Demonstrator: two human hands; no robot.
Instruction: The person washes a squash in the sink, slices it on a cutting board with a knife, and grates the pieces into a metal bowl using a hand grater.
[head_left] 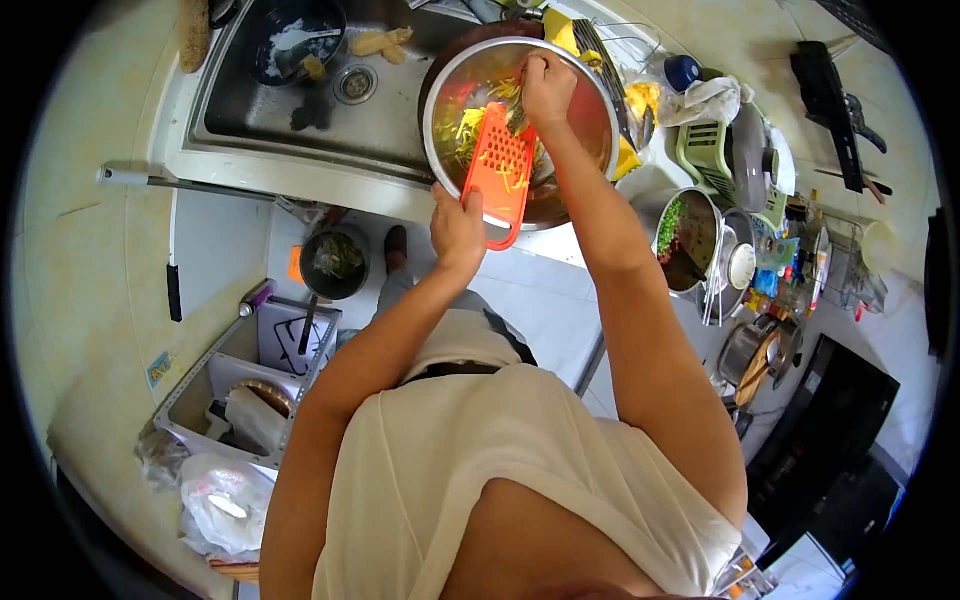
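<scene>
A large steel bowl (605, 140) stands at the right end of the sink, with yellow and green shreds inside. Across its near side lies a red-orange grater (505, 165), tilted, with shreds on its face. My left hand (459, 230) grips the grater's lower end at the bowl's near rim. Over the grater's upper part, my right hand (548, 90) is closed round a dark greenish piece of food, mostly hidden by the fingers.
Left of the bowl, the sink (390, 120) holds a dark bowl (325, 20) and pale brown pieces (380, 44). On the right stand a green rack (703, 148) and a pot (700, 225) with chopped food. A dark pan (335, 285) sits low, near the feet.
</scene>
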